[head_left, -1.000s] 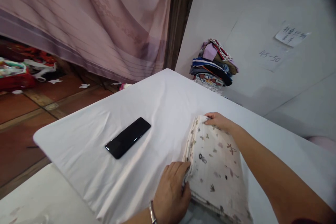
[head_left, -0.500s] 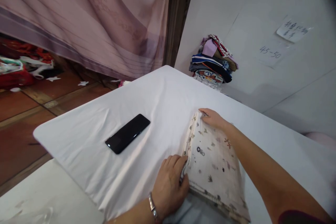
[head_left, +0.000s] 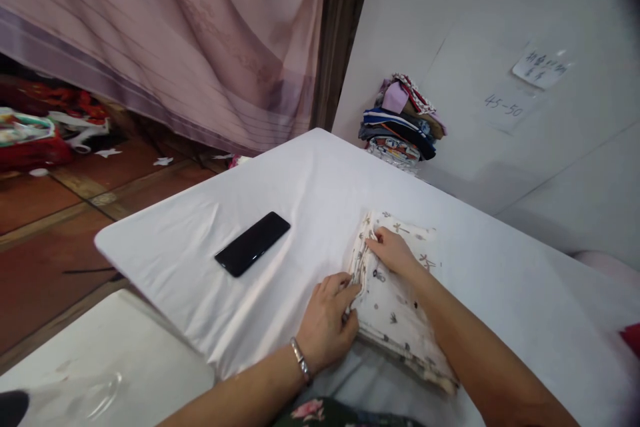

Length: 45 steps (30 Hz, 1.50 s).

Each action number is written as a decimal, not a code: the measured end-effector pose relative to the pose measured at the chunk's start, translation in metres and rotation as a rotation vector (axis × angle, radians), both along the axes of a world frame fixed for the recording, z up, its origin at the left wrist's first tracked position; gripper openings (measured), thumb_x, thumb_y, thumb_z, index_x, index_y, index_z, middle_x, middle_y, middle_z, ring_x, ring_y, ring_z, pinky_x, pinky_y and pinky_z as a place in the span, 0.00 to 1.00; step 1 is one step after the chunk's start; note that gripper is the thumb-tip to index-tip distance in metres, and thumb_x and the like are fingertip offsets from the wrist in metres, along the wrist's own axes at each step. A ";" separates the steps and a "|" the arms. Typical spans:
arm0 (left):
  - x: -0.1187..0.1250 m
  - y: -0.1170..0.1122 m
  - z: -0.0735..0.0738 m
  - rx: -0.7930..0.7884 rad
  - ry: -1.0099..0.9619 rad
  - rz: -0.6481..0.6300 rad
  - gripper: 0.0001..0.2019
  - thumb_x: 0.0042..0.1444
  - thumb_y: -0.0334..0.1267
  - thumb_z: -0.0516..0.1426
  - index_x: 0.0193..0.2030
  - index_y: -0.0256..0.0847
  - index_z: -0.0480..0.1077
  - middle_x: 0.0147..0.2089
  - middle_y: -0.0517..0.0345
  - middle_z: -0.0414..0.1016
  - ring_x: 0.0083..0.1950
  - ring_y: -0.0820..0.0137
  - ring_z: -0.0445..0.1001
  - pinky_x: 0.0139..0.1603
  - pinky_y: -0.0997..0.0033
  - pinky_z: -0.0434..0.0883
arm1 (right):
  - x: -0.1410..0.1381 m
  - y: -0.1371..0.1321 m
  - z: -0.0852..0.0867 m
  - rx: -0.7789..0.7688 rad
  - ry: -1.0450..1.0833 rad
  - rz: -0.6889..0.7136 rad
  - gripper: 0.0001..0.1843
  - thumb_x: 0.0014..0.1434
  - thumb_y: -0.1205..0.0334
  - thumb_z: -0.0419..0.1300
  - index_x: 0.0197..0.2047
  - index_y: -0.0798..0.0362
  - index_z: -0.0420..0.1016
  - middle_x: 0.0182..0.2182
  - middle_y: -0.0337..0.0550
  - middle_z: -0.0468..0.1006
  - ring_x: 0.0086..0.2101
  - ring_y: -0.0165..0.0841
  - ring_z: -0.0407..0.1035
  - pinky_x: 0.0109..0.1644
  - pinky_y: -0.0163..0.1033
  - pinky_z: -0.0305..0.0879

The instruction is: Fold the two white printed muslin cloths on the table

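Observation:
A folded white cloth [head_left: 400, 300] with small brown and grey prints lies on the white-covered table [head_left: 320, 173], several layers thick. My left hand [head_left: 330, 320], with a silver bracelet at the wrist, grips its left edge near the front corner, fingers over the layers and thumb beneath or beside them. Further up the same edge, my right hand [head_left: 393, 250] pinches the layers, its forearm crossing above the cloth's right side. To the left a black phone [head_left: 253, 243] rests flat, apart from both hands.
A stack of folded clothes [head_left: 403, 120] stands beyond the table's far edge against the white wall [head_left: 500, 13], which bears paper notes [head_left: 540, 70]. A pink curtain [head_left: 225, 47] hangs behind. A white surface [head_left: 115, 353] is at the lower left, and a red container [head_left: 35, 147] on the tiled floor.
My right hand has moved from the cloth's far corner down its left edge, closer to my left hand. The left hand keeps its grip. The view has shifted slightly.

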<state>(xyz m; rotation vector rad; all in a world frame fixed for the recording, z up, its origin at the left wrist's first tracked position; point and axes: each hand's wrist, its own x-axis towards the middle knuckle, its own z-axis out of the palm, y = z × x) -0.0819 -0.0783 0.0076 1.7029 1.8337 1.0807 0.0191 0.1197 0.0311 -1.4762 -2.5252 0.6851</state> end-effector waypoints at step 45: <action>-0.024 0.226 0.010 -0.374 -0.043 0.265 0.11 0.50 0.42 0.53 0.36 0.40 0.70 0.40 0.49 0.77 0.42 0.64 0.74 0.37 0.71 0.67 | 0.113 0.059 -0.041 0.023 0.414 -0.502 0.30 0.55 0.44 0.49 0.55 0.54 0.66 0.50 0.50 0.71 0.49 0.42 0.65 0.54 0.46 0.59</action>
